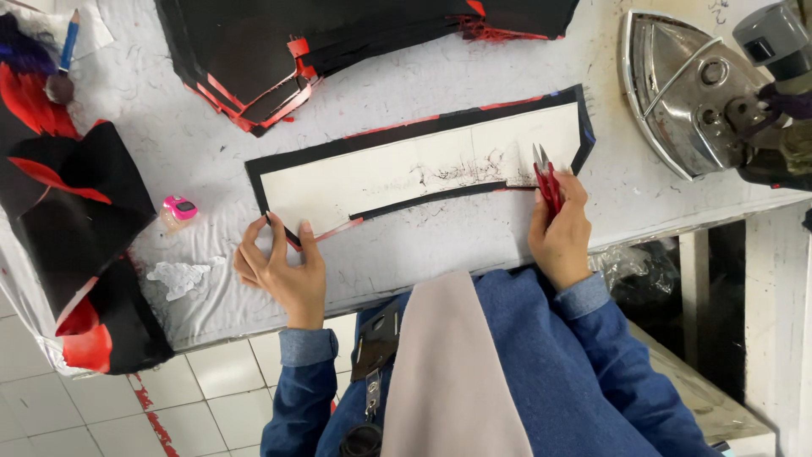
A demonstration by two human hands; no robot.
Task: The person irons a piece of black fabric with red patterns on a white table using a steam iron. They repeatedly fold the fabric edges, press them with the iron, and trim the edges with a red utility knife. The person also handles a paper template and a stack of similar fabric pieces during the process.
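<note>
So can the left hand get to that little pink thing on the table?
Probably yes. The left hand pinches the corner of the black-and-white fabric piece, and the small pink gadget sits just to its left on the white table cover with nothing lying between them. It would have to let go first.

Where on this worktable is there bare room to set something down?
Bare cover shows between the long fabric strip and the stacked black pieces, and along the near edge between the left hand and right hand. Crowded: the left side's fabric pile and the iron.
</note>
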